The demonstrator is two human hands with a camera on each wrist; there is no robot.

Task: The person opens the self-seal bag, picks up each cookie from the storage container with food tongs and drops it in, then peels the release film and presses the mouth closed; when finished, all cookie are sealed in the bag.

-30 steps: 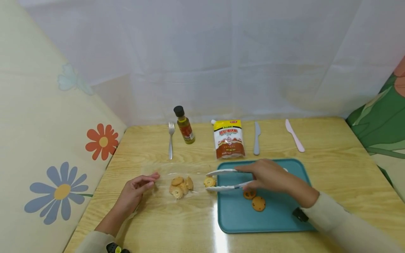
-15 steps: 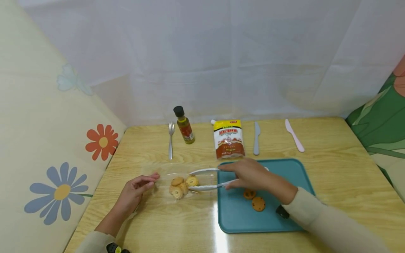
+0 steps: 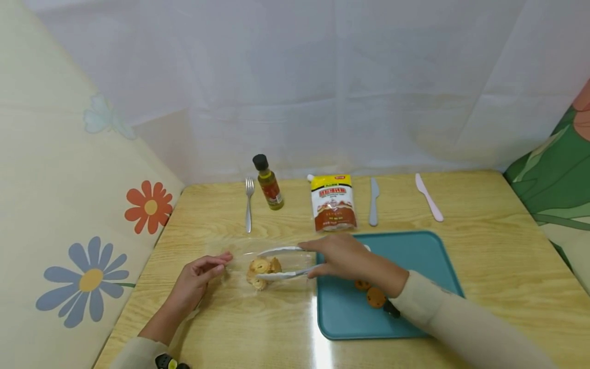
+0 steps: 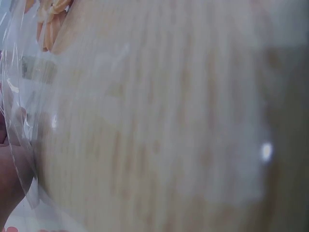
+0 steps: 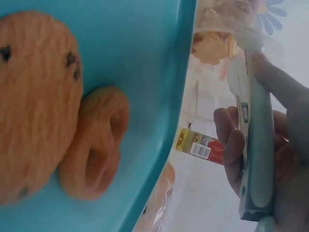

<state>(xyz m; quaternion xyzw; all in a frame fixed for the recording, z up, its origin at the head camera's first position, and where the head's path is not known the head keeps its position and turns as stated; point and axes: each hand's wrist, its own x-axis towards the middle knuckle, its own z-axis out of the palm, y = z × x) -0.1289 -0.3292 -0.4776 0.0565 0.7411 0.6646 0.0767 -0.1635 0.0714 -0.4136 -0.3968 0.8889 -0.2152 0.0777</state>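
My left hand [image 3: 195, 279] pinches the edge of a clear plastic bag [image 3: 292, 282] lying on the table. In the left wrist view, the thumb [image 4: 12, 179] presses on the film. Several cookies [image 3: 258, 283] are clustered inside the bag. My right hand [image 3: 341, 256] grips white tongs [image 3: 281, 275], which extend leftward over the bag from the tray's left side. A round swirled cookie [image 3: 260, 265] lies between the spread tong tips, on top of the cluster. Fingers curl round the tongs' pale handle [image 5: 260, 140] in the right wrist view.
A teal tray [image 3: 350, 328] at the right carries a chocolate-chip cookie [image 3: 376, 297] and a pretzel-shaped cookie [image 5: 99, 142]. Along the back lie a fork [image 3: 249, 205], a sauce bottle [image 3: 271, 187], a spouted pouch [image 3: 334, 202], a grey knife [image 3: 374, 202] and a pink knife [image 3: 429, 198].
My right hand has moved left with the tongs, bringing the swirled cookie from the tray's edge to the cookie cluster in the bag. My left hand has stayed in place.
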